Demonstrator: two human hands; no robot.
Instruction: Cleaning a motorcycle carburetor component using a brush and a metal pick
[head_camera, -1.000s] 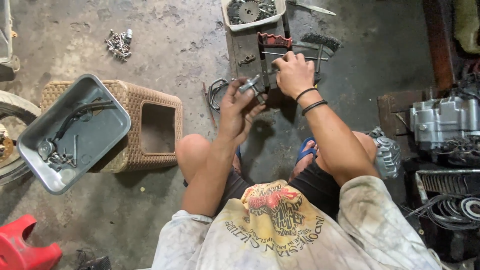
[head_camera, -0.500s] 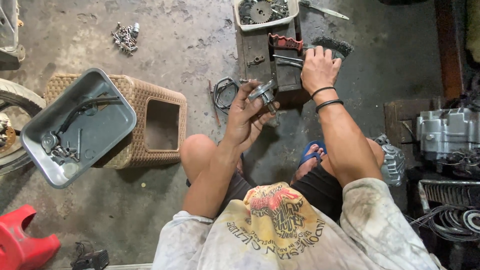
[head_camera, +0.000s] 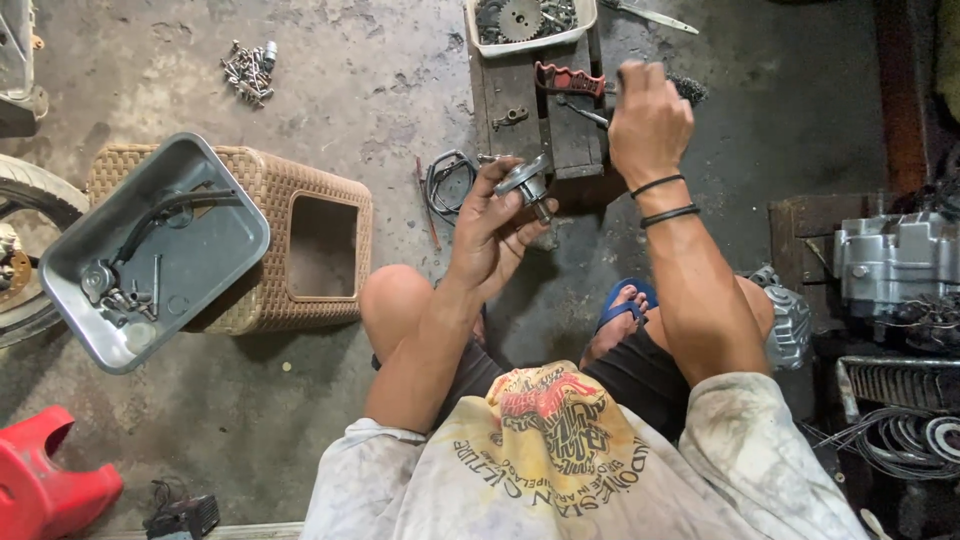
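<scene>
Centrally, a small metal part (head_camera: 528, 182) is pinched loosely in the left hand (head_camera: 490, 230) fingers and could be dropped; the right hand (head_camera: 648, 125), curled, reaches toward tools, its hold unclear.

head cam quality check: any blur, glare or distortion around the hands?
Head view: left hand and the small metal part it holds look sharp; right hand slightly soft; soft light, mild sheen on the grey metal tray; right edge by the engine block falls dark; slight wide-angle bowing at the edges.

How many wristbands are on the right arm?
2: both black bands sit on the right wrist, just below the right hand; the upper band is nearer the hand, the lower band just behind it. None shows on the left wrist.
</scene>
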